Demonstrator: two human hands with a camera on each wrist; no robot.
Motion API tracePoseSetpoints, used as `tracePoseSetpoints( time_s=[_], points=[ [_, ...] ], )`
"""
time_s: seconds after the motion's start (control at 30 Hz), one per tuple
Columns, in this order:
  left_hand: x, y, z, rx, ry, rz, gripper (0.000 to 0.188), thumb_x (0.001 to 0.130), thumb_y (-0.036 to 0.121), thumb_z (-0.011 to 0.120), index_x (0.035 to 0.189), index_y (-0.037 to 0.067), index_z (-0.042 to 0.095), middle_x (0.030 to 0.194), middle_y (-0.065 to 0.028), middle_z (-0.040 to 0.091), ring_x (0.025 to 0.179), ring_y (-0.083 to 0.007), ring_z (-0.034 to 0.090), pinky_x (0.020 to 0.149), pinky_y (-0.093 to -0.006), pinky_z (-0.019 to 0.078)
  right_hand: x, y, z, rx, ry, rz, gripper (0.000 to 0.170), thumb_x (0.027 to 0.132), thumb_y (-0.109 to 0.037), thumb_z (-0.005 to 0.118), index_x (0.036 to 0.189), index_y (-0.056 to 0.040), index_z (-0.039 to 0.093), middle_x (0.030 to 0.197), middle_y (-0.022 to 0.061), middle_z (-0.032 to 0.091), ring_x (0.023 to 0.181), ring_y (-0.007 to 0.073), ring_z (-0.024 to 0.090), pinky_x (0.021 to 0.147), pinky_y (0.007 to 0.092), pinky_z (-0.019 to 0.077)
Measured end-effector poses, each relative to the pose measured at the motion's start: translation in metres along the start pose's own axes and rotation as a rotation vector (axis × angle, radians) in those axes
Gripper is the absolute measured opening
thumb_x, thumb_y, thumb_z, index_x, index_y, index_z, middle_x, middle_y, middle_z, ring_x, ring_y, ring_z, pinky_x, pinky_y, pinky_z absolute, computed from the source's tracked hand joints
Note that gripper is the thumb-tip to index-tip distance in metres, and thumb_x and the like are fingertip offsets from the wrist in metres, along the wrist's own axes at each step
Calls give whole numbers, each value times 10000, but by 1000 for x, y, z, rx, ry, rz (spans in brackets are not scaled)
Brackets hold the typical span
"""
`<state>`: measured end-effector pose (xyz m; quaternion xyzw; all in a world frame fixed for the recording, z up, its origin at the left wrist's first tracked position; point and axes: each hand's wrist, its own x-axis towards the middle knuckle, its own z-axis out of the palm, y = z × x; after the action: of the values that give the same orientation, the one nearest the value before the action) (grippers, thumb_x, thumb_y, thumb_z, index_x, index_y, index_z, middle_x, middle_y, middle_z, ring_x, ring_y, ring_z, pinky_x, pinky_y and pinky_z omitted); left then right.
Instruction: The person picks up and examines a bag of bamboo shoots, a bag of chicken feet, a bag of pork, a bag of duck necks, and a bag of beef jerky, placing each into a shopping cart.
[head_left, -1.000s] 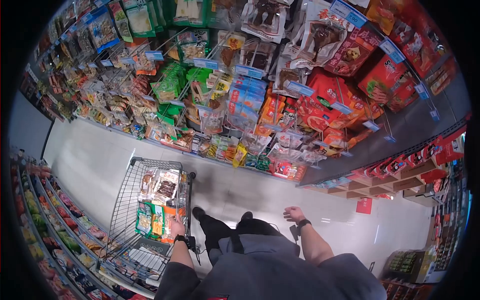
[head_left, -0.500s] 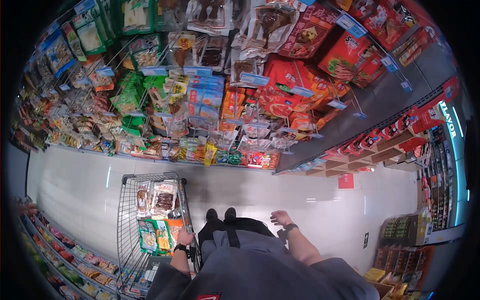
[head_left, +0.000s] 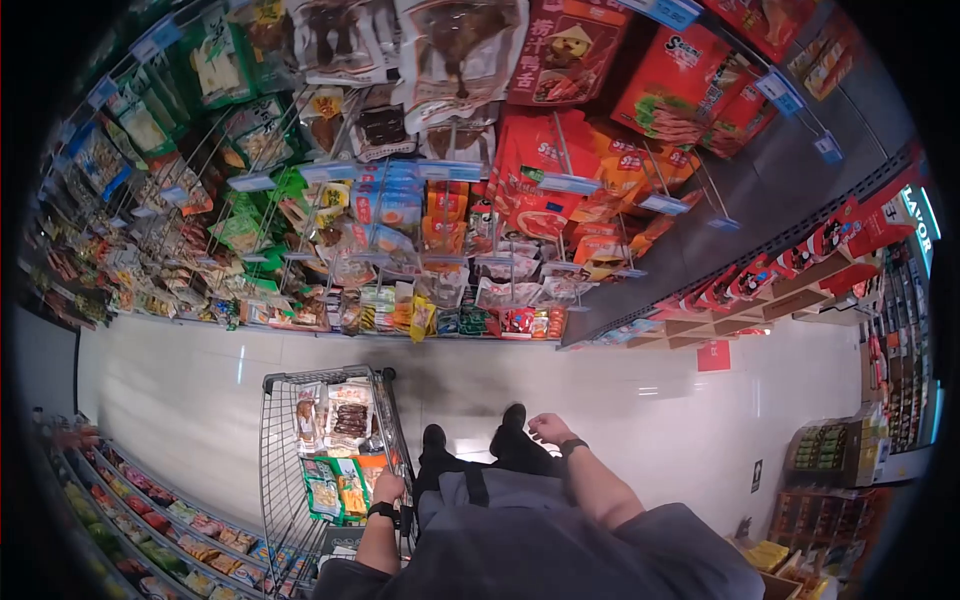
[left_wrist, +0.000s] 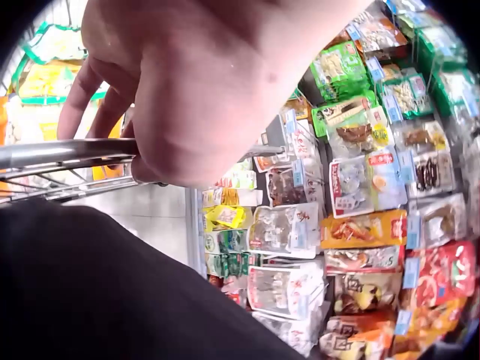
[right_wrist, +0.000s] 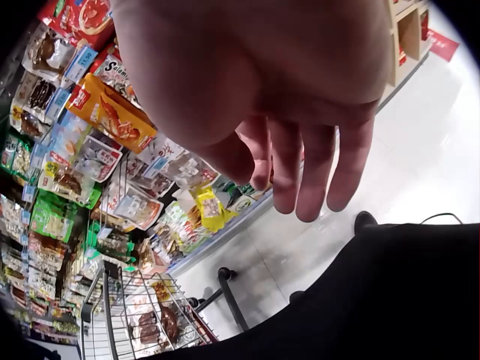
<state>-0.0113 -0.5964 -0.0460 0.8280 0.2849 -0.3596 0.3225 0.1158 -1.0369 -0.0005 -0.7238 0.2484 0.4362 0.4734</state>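
Note:
My left hand grips the side rail of the wire shopping cart; in the left wrist view its fingers go over the metal rail. Inside the cart lie a packet of dark brown sausage-like food, a pale packet beside it, and a green-edged bag with orange ones next to it. My right hand hangs in front of my body, holding nothing. Its fingers point loosely down in the right wrist view.
A long shelf wall of hanging snack packets runs ahead, with price tags sticking out on hooks. Low cases of packaged goods stand at left. A wooden rack and stacked boxes are at right. Pale floor lies between.
The cart and I have moved rightward along the shelf wall, my feet stepping. My left hand stays on the rail. My right hand has swung in closer to my body.

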Motion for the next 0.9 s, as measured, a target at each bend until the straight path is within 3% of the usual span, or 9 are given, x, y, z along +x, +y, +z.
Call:
tracePoseSetpoints(
  time_s=[0.13, 0.17, 0.27, 0.33, 0.4, 0.47, 0.6, 0.83, 0.9],
  points=[
    [-11, 27, 14, 170, 93, -55, 448, 788, 172, 589, 1187, -30, 557, 1151, -280, 620, 1100, -393, 602, 928, -439, 489, 5, -13, -44, -31, -41, -144, 258, 909, -200, 568, 1099, -34, 621, 922, 75, 687, 811, 169, 665, 671, 302, 520],
    [-6, 28, 14, 190, 60, -67, 445, 774, 175, 599, 1168, -29, 570, 1144, -273, 626, 1094, -388, 607, 924, -434, 494, 2, -13, -53, 85, 24, -180, 234, 885, -222, 594, 931, -9, 680, 787, 69, 674, 679, 158, 633, 622, 309, 512],
    [31, 9, 23, 224, 44, -125, 509, 725, 229, 684, 1158, -19, 583, 1099, -264, 648, 1069, -388, 622, 911, -442, 503, 25, 7, -85, -125, 147, -383, 256, 874, -250, 603, 964, -28, 694, 822, 83, 695, 726, 172, 657, 683, 322, 525],
    [11, 56, 2, 132, 243, -89, 553, 737, 241, 704, 1204, -16, 559, 1069, -268, 654, 1052, -404, 624, 894, -458, 503, 25, 0, -103, -73, 129, -387, 262, 889, -232, 608, 1002, -9, 684, 866, 88, 696, 761, 169, 659, 705, 313, 525],
    [12, 103, -18, 103, 461, 97, 614, 756, 262, 734, 1263, -15, 527, 1059, -242, 664, 1008, -343, 656, 859, -422, 516, 17, -15, -124, -46, 97, -383, 270, 904, -215, 613, 1040, 10, 674, 909, 93, 697, 796, 166, 661, 728, 304, 526],
    [-23, 203, -61, -169, 243, 73, 592, 817, 274, 718, 1289, -19, 513, 1086, -202, 663, 1013, -259, 649, 856, -362, 507, 8, -38, -132, 118, 51, -393, 263, 908, -210, 611, 1047, 7, 664, 913, 88, 697, 793, 170, 660, 728, 309, 528],
    [-25, 320, -103, -299, 22, 431, 532, 900, 302, 668, 1308, -2, 512, 1154, -150, 639, 1080, -212, 595, 914, -314, 472, 7, -89, -140, 293, 93, -481, 214, 886, -176, 628, 1029, -23, 670, 850, 50, 681, 764, 135, 655, 683, 277, 525],
    [-52, 493, -148, -509, -122, 762, 493, 945, 257, 625, 1368, 61, 466, 1246, -94, 590, 1098, -168, 577, 849, -291, 483, -18, -231, -163, 614, 238, -900, 261, 908, -140, 619, 1144, -29, 609, 904, 48, 677, 785, 123, 649, 682, 257, 513],
    [-56, 525, -160, -637, -77, 852, 571, 937, 247, 635, 1423, 64, 397, 1338, -107, 540, 1162, -175, 546, 892, -298, 476, -30, -271, -169, 566, 435, -1009, 371, 896, -141, 634, 1241, -33, 548, 986, 75, 672, 836, 136, 646, 724, 266, 527]
  ],
)
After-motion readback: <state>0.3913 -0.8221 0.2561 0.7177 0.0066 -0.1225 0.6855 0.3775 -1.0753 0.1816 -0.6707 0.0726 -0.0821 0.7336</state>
